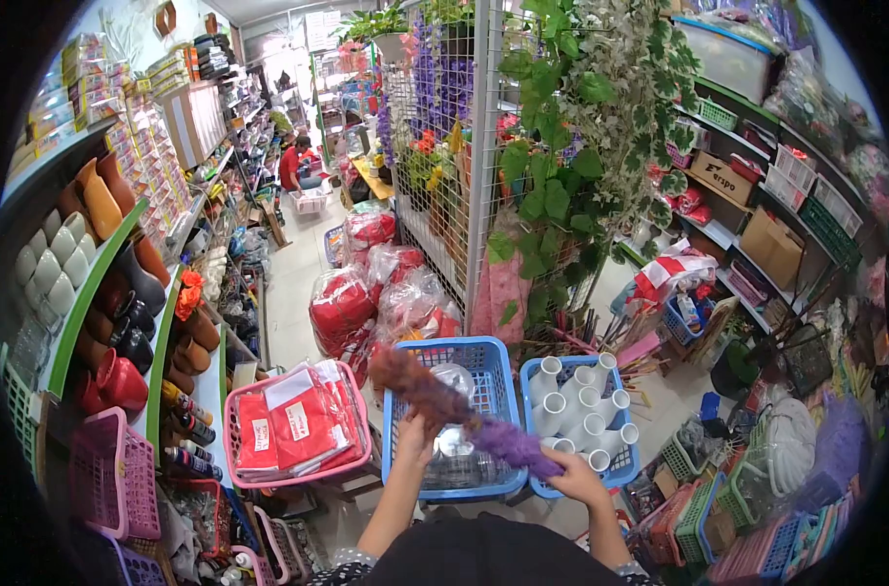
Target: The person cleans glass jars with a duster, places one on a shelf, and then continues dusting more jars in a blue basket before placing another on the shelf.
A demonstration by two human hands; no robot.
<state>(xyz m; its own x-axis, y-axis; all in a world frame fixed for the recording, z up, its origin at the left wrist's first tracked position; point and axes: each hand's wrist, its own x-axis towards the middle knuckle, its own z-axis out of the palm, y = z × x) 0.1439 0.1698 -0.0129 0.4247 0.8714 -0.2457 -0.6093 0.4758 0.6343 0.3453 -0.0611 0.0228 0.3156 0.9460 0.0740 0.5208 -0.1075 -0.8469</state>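
Because the fluffy bundle (454,403) is long, I hold it over the blue basket (464,342): left hand (419,437) fingers clamped on brown, right hand (573,477) fingers on the purple end, probably against sagging. White vases (587,396) packed alongside.

The bundle (464,415) looks fluffy and matt, the blue basket (509,410) smooth plastic.

Black sleeves (347,565) are dotted with white; the left hand (418,437) and right hand (573,481) are bare; a rounded black shape (493,552), cap or hair, is seen below.
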